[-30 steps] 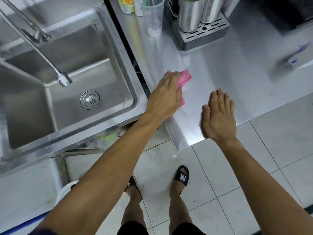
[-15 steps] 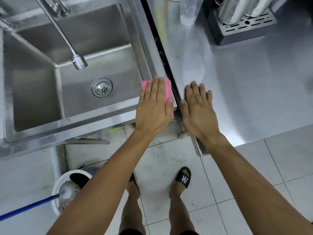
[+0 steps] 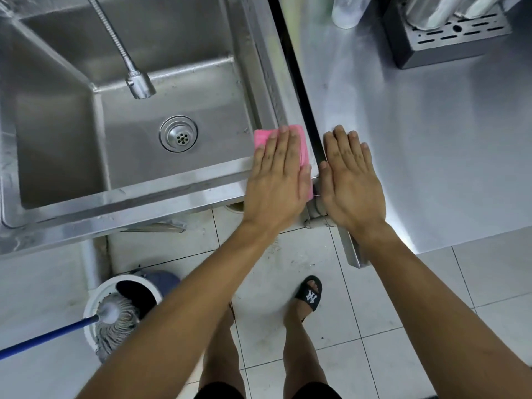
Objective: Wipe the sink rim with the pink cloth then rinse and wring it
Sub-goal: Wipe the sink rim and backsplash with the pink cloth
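The pink cloth (image 3: 263, 137) lies flat on the front right corner of the steel sink's rim (image 3: 161, 203). My left hand (image 3: 277, 180) presses flat on top of the cloth, fingers together and pointing away from me, so most of the cloth is covered. My right hand (image 3: 349, 180) rests flat and empty on the near left edge of the steel counter (image 3: 426, 145), just across the dark gap from the sink. The tap's spout (image 3: 139, 84) hangs over the basin, with no water visible. The drain (image 3: 178, 134) sits in the basin floor.
A perforated metal drip tray (image 3: 449, 38) with steel containers and a clear plastic cup (image 3: 345, 12) stand at the back of the counter. Below the sink, a white bucket (image 3: 98, 295) holds a mop with a blue handle (image 3: 43, 338). My sandalled feet stand on white tiles.
My left hand slid the cloth left from the counter, over the gap, onto the sink's corner rim. My right hand followed to the counter's left edge. The camera swung left and down.
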A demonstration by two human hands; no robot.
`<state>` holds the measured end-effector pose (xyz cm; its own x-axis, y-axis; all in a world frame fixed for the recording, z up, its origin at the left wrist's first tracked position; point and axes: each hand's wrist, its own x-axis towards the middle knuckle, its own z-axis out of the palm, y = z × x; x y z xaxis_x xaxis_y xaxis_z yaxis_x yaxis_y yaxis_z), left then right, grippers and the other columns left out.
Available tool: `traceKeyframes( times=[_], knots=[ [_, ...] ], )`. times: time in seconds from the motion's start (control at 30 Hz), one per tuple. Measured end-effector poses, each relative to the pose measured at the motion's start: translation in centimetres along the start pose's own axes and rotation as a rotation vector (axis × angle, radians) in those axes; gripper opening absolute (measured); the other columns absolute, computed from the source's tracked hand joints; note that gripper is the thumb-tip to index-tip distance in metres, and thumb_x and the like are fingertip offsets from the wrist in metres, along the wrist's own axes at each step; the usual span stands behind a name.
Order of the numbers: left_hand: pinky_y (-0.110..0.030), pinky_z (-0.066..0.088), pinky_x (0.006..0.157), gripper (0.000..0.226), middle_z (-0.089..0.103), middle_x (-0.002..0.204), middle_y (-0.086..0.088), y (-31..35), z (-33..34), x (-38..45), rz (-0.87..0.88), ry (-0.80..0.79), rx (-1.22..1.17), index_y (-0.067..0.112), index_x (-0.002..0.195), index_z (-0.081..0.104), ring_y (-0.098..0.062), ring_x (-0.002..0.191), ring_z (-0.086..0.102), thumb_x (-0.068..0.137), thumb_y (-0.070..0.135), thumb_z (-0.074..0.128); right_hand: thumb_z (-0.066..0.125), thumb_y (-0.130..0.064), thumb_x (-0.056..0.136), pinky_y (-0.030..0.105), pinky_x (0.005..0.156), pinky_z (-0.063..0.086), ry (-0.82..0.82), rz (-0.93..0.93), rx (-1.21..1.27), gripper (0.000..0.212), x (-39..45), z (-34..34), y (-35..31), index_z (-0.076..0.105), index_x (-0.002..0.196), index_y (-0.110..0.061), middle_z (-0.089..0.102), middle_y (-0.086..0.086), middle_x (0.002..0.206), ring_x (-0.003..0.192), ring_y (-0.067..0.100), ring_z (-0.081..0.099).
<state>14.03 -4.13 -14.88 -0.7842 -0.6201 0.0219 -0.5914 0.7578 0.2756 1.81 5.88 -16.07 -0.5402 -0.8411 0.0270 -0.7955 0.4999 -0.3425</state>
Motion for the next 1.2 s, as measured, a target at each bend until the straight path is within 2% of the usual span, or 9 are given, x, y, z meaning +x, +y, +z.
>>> traceKeyframes(
  times=[0.1, 0.2, 0.33, 0.43, 0.6, 0.73, 0.83, 1.0, 1.2],
  knots=[
    [-0.043, 0.015, 0.127, 0.063, 0.033, 0.165, -0.017, -5.8, -1.7, -2.7, 0.168, -0.072, 0.112, 0.003, 0.160, 0.030, -0.032, 0.154, 0.030, 0.109, 0.040, 0.023, 0.027, -0.028, 0.112, 0.040, 0.132, 0.003, -0.003, -0.004, -0.007, 0.055, -0.1, -0.2, 0.1, 0.020, 0.164, -0.011, 0.014, 0.007, 0.173, 0.161, 0.024, 0.006],
    [-0.042, 0.011, 0.129, 0.064, 0.029, 0.167, -0.017, -8.6, -2.6, -4.1, -0.021, -0.073, 0.133, 0.004, 0.161, 0.025, -0.031, 0.156, 0.024, 0.109, 0.040, 0.021, 0.026, -0.030, 0.112, 0.040, 0.132, 0.003, 0.001, -0.012, -0.020, 0.056, -0.2, -0.1, 0.0, 0.020, 0.164, -0.011, 0.014, 0.008, 0.173, 0.161, 0.024, 0.006],
    [-0.046, 0.011, 0.130, 0.066, 0.032, 0.165, -0.019, -2.7, -0.7, -1.2, -0.229, 0.060, 0.043, 0.002, 0.159, 0.027, -0.035, 0.155, 0.025, 0.105, 0.039, 0.019, 0.025, -0.033, 0.113, 0.041, 0.132, 0.001, -0.002, 0.002, -0.031, 0.056, -0.1, -0.1, -0.2, 0.019, 0.164, -0.010, 0.013, 0.008, 0.173, 0.161, 0.025, 0.006],
    [-0.047, 0.013, 0.129, 0.067, 0.028, 0.167, -0.019, -0.6, 0.1, 0.1, -0.128, 0.036, 0.005, 0.003, 0.161, 0.025, -0.033, 0.156, 0.024, 0.107, 0.042, 0.021, 0.022, -0.037, 0.112, 0.040, 0.131, -0.001, -0.017, 0.003, -0.038, 0.059, -0.2, 0.0, -0.1, 0.017, 0.165, -0.012, 0.010, 0.008, 0.173, 0.161, 0.024, 0.002],
    [-0.042, 0.016, 0.128, 0.065, 0.035, 0.164, -0.017, -5.8, -1.1, -3.0, 0.026, 0.049, 0.061, 0.003, 0.159, 0.031, -0.031, 0.154, 0.030, 0.108, 0.042, 0.025, 0.021, -0.042, 0.111, 0.038, 0.131, -0.004, -0.030, -0.005, -0.060, 0.062, -0.2, 0.1, 0.2, 0.015, 0.165, -0.012, 0.008, 0.007, 0.174, 0.161, 0.026, 0.001],
    [-0.043, 0.018, 0.129, 0.063, 0.037, 0.163, -0.017, -9.7, -1.9, -5.6, -0.130, 0.073, 0.125, 0.002, 0.158, 0.034, -0.031, 0.154, 0.032, 0.108, 0.039, 0.026, 0.021, -0.041, 0.112, 0.039, 0.131, -0.003, -0.022, -0.015, -0.067, 0.062, -0.4, 0.2, 0.2, 0.014, 0.165, -0.011, 0.008, 0.008, 0.174, 0.161, 0.026, 0.000],
    [-0.047, 0.021, 0.127, 0.061, 0.045, 0.158, -0.018, -6.2, -0.7, -3.7, -0.258, 0.151, 0.071, 0.001, 0.154, 0.042, -0.034, 0.150, 0.039, 0.106, 0.035, 0.029, 0.022, -0.040, 0.112, 0.042, 0.131, -0.001, 0.001, -0.022, -0.061, 0.061, -0.4, 0.3, 0.1, 0.016, 0.164, -0.010, 0.009, 0.010, 0.173, 0.161, 0.028, 0.003],
    [-0.049, 0.021, 0.126, 0.063, 0.040, 0.162, -0.017, -0.1, 1.3, -0.2, -0.118, 0.151, -0.013, 0.003, 0.157, 0.037, -0.033, 0.152, 0.035, 0.107, 0.039, 0.029, 0.021, -0.041, 0.111, 0.045, 0.131, 0.001, -0.003, -0.018, -0.055, 0.063, -0.5, 0.3, 0.0, 0.017, 0.164, -0.008, 0.010, 0.011, 0.173, 0.161, 0.029, 0.003],
    [-0.048, 0.025, 0.126, 0.060, 0.046, 0.157, -0.018, -8.1, -1.4, -4.6, -0.039, 0.128, 0.071, 0.002, 0.154, 0.042, -0.034, 0.149, 0.040, 0.108, 0.038, 0.029, 0.022, -0.042, 0.110, 0.049, 0.131, -0.002, -0.049, -0.010, -0.002, 0.065, -0.2, 0.1, -0.9, 0.015, 0.164, -0.007, 0.007, 0.013, 0.173, 0.161, 0.032, -0.001]
  ],
)
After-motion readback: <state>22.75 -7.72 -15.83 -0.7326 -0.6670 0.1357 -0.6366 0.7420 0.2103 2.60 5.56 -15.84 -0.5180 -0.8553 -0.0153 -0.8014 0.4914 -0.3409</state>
